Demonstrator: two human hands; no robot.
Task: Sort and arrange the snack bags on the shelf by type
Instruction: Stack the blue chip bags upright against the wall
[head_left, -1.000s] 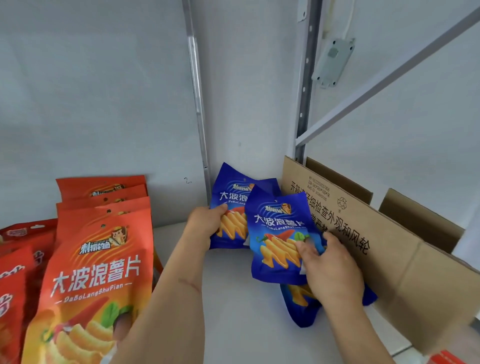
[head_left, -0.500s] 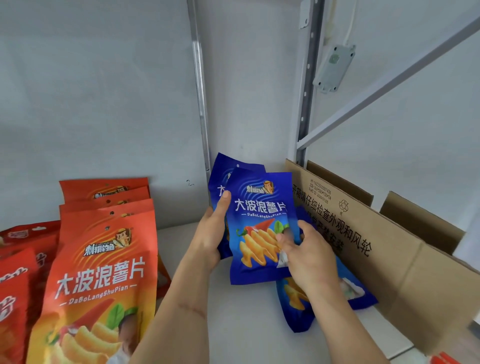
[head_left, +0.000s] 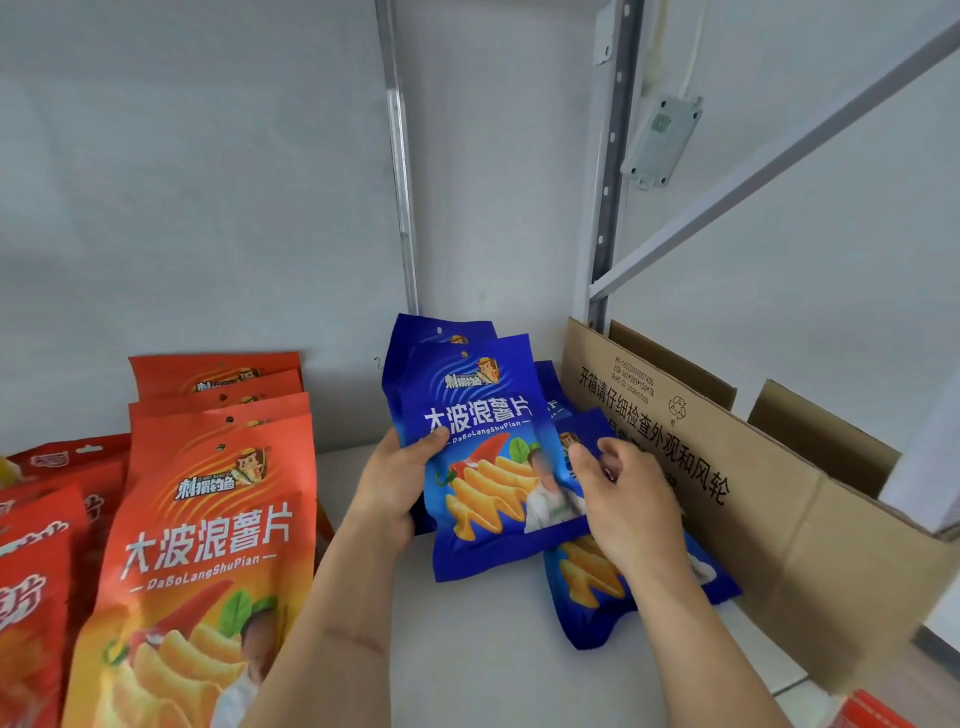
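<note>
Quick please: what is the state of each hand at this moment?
Left hand: holds the upright blue bags by their left edge, thumb on the front.
Right hand: fingers curled at the right edge of the blue bags; a grip cannot be told.

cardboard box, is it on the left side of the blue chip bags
No, the cardboard box stands to the right of the blue chip bags, and the orange bags are on the left.
</note>
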